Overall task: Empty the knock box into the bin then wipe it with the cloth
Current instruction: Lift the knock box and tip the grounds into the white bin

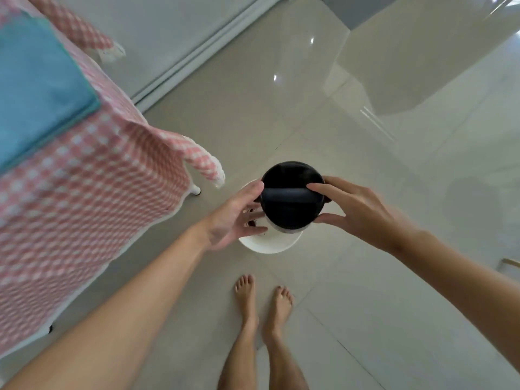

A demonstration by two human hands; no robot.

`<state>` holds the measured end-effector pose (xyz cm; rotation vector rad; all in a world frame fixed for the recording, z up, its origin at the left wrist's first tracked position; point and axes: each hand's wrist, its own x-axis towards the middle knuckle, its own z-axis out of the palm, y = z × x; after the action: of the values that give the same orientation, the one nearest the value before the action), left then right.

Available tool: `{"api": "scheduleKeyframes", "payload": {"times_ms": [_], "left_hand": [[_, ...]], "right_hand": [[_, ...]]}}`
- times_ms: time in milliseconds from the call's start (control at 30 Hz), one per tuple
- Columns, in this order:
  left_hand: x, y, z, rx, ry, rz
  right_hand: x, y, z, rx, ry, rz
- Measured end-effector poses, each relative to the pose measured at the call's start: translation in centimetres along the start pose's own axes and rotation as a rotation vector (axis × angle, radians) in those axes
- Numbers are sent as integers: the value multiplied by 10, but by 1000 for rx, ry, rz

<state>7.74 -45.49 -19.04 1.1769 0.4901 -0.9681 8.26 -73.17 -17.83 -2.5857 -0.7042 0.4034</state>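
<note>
On counter (98,192) far left, blue cloth (42,88), well apart from hands. Left hand (233,220): fingers spread, nearly straight, touching knock box (292,198) left wall. Box directly above bin (270,246), mouth up, bar left-right. Right hand (363,212) pinches right rim. Tipping likely next.

Knock box (292,197) btwn L hand (233,218) & R hand (357,209), apparently over bin (270,243) — cloth (36,88) on table (98,178) at left.

No readable text, label, brand or number on any surface in view
</note>
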Motion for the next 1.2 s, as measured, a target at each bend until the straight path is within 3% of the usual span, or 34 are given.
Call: {"api": "scheduleKeyframes", "payload": {"times_ms": [267,600,700,867,1033,1200], "left_hand": [[93,-56,-67,227,-107,-176],[156,-75,-105,287,-324,-217],[167,-85,-104,276,-188,-114],[174,-110,-94,265,120,74],[191,-138,-93,615,409,129],[201,-160,-76,963,528,251]], "right_hand": [[13,53,123,108,-91,42],[39,85,169,71,-98,-69],[39,95,180,76,-94,-33],[23,112,196,175,-86,209],[-7,123,232,139,-240,379],[-14,123,278,146,-381,557]]}}
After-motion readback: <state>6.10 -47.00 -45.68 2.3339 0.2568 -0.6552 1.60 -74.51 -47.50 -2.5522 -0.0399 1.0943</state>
